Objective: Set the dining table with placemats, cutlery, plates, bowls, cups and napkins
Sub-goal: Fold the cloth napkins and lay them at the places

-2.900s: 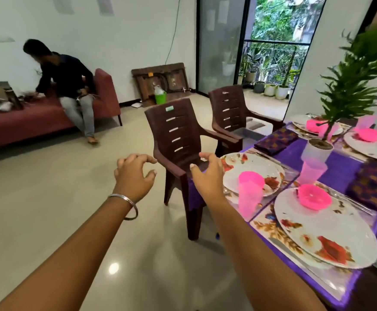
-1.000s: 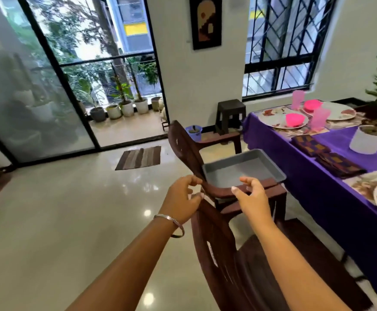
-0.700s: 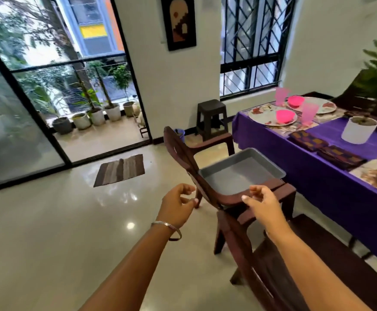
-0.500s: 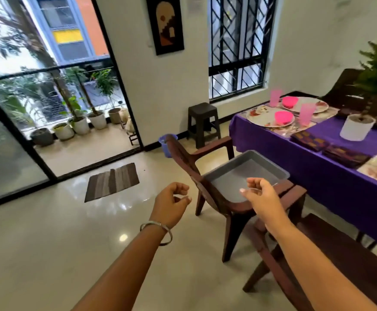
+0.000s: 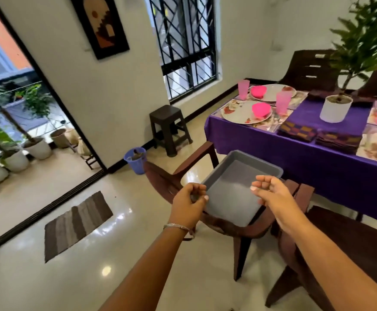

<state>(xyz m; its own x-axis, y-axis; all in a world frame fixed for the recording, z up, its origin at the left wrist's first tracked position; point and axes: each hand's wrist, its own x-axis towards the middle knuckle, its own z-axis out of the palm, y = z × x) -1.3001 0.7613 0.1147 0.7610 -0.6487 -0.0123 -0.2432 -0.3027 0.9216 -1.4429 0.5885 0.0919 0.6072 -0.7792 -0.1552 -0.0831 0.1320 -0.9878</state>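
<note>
A grey empty tray [image 5: 234, 189] lies on the seat of a brown plastic chair [image 5: 205, 149]. My left hand [image 5: 189, 205] hovers at the tray's near left corner with loosely curled fingers, holding nothing. My right hand [image 5: 270, 194] hangs over the tray's right edge, also loosely curled and empty. On the purple-clothed table [image 5: 317, 158] to the right stand floral plates [image 5: 239, 113] with pink bowls [image 5: 261, 109], pink cups [image 5: 283, 102] and folded dark patterned napkins [image 5: 297, 131].
A second brown chair [image 5: 340, 239] stands close at my lower right. A white plant pot [image 5: 335, 108] sits mid-table. A dark stool [image 5: 168, 126] and a blue bin [image 5: 136, 159] stand by the wall. A striped mat [image 5: 75, 223] lies before the glass door.
My hands have come off the chair's back and now float over the grey tray. The view has swung to show more of the chair and table.
</note>
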